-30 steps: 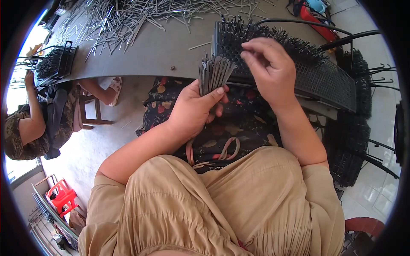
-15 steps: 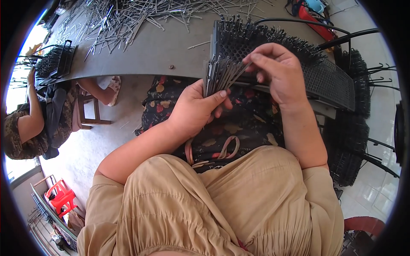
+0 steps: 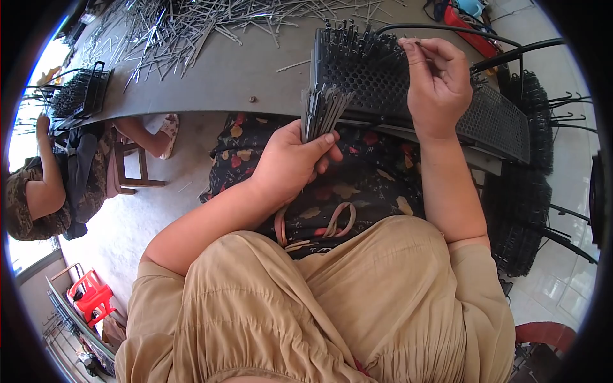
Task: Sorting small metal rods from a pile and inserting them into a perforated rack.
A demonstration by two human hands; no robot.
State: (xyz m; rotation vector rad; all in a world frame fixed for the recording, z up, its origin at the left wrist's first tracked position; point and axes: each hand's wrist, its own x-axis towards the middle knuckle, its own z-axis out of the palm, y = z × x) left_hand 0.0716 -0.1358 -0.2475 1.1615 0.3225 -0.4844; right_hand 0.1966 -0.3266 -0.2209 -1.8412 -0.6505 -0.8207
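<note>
My left hand (image 3: pixel 295 156) is closed around a bundle of thin grey metal strips (image 3: pixel 322 115), which stand upright and fan out above the thumb at the table's near edge. My right hand (image 3: pixel 439 83) is raised over a black perforated rack (image 3: pixel 377 80), thumb and fingertips pinched together. A small dark end of a thin metal strip (image 3: pixel 418 43) shows at those fingertips; the rest of it is lost against the dark rack. Black hooked pieces (image 3: pixel 357 41) stand close together in the rack's holes.
Loose metal strips (image 3: pixel 191 38) lie heaped on the grey table (image 3: pixel 211 89). A curved black bar (image 3: pixel 447 29) arches over the rack, near a red tray (image 3: pixel 472 29). More black racked pieces (image 3: pixel 520 210) hang at right. A seated person (image 3: pixel 57 172) works at left beside another rack (image 3: pixel 80 92).
My right hand has moved from the bundle up and to the right, over the rack. My left hand keeps its hold on the bundle, almost in place.
</note>
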